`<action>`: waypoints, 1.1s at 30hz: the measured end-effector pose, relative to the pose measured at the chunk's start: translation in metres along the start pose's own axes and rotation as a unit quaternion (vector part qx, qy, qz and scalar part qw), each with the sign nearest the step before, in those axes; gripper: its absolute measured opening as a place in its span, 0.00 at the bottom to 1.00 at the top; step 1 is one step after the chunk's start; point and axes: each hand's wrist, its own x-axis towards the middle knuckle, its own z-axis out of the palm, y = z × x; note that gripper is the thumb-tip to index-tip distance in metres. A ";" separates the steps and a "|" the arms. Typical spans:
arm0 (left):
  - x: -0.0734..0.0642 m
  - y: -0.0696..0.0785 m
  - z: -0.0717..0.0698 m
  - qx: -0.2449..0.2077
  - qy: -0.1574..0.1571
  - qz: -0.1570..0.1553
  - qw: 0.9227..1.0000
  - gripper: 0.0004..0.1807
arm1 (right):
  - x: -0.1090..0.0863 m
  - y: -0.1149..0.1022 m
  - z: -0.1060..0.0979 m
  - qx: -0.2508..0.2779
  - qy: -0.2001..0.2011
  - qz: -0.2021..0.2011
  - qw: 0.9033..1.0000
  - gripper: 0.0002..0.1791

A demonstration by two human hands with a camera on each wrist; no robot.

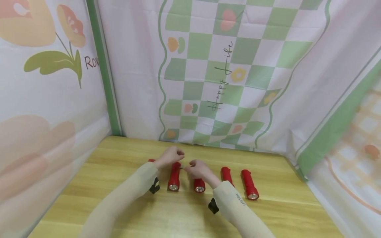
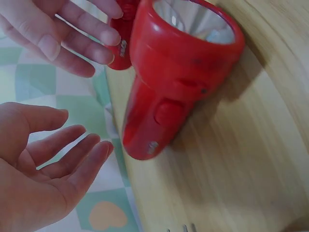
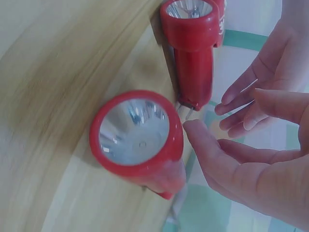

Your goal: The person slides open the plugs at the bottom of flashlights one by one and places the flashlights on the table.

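My left hand [image 1: 171, 156] hovers above the left end of a row of red flashlights, fingers loosely bent and holding nothing. Below it lies one flashlight [image 1: 174, 178], lens toward me. Metal prongs [image 3: 187, 111] stick out of its tail in the right wrist view. One fingertip of my right hand [image 3: 260, 179] is right by these prongs; I cannot tell whether it touches. Under that hand lies another flashlight [image 1: 199, 186], partly hidden, its lens large in the right wrist view. The left wrist view shows a flashlight [image 2: 166, 92] with its round switch up, beside the left hand [image 2: 43, 169].
Two more red flashlights lie to the right, one [image 1: 226, 174] partly behind the right forearm, the other [image 1: 249, 185] in full view. The end of another [image 1: 151, 160] shows behind the left wrist. Printed curtains [image 1: 137, 82] hang around the wooden table [image 1: 166, 218].
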 end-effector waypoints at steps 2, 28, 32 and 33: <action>0.002 0.004 0.002 0.012 0.003 0.015 1.000 0.14 | -0.002 0.001 -0.004 -0.001 0.001 -0.005 1.000 0.32; 0.016 0.036 0.038 0.023 -0.022 0.037 0.999 0.12 | -0.014 0.018 -0.032 -0.015 0.050 0.001 0.999 0.29; 0.017 0.036 0.044 0.030 -0.024 0.036 0.999 0.13 | -0.017 0.020 -0.034 -0.017 0.050 0.003 0.999 0.29; 0.018 0.037 0.046 0.031 -0.024 0.036 0.999 0.13 | -0.018 0.020 -0.035 -0.022 0.051 0.003 0.998 0.29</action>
